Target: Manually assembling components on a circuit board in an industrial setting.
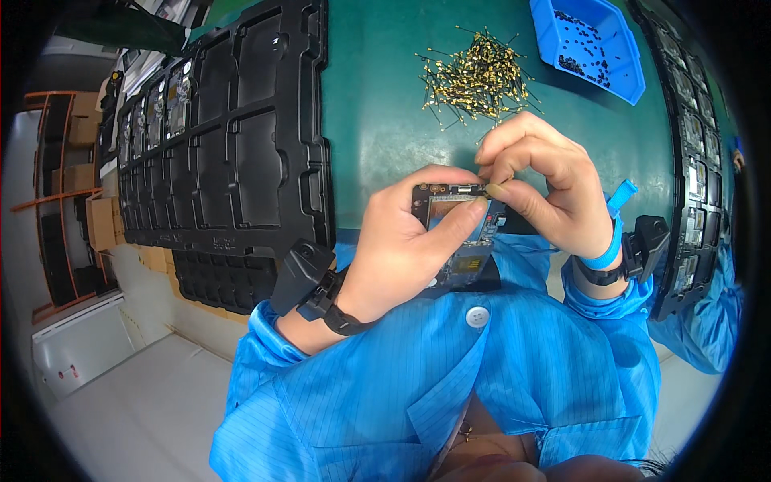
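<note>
My left hand [405, 245] is closed around an open phone assembly [470, 265], which shows a dark circuit board and metal parts. Its thumb presses on the face of the assembly, near the upper end. At the upper right corner, the thumb and index finger of my right hand [554, 189] are pinched together. Whatever sits between those fingertips is too small and too covered to make out. Beyond both hands, a loose heap of short black cables with gold-coloured ends [482, 76] lies on the green table [369, 88].
A blue bin [548, 36] with small black parts stands at the back right. On the left is a large black compartment tray [257, 136], with boards in some pockets; another black tray [213, 281] lies lower. A filled tray [671, 293] runs along the right.
</note>
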### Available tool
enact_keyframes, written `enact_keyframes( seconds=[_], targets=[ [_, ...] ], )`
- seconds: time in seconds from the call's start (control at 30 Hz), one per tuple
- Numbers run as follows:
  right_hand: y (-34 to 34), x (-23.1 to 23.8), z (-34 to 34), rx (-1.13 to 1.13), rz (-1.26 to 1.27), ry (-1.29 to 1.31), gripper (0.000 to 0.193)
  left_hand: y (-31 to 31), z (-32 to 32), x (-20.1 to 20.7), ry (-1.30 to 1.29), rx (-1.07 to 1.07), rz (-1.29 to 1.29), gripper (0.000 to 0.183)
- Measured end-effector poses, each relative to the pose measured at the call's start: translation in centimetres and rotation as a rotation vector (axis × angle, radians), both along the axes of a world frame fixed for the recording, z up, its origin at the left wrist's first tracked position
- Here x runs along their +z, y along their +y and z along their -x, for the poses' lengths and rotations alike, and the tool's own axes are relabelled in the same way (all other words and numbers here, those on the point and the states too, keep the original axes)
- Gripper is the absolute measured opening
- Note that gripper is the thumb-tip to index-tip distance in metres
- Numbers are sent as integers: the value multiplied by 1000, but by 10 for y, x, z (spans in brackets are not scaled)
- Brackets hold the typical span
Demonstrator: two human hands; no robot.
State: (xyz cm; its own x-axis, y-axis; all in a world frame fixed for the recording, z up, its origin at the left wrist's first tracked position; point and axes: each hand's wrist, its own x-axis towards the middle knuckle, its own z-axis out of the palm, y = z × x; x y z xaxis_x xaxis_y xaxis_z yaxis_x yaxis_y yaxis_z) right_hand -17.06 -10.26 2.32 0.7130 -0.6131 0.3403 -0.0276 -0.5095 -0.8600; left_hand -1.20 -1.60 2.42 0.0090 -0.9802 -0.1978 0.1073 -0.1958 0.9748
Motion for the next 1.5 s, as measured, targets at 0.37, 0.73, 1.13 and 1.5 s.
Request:
enact_keyframes(
  seconds=[0.37,0.73,1.13,1.5],
  targets=[
    [0,2,-1,-18,34,-2,9,-1,0,1,-21,-3,14,21],
    [1,3,-2,-27,56,10,9,-1,-2,1,-16,3,7,21],
    [0,3,-2,-28,80,5,10,-1,1,-2,29,32,24,18],
    [-5,4,-1,15,66,6,11,-2,0,0,-1,31,10,18]
  ],
)
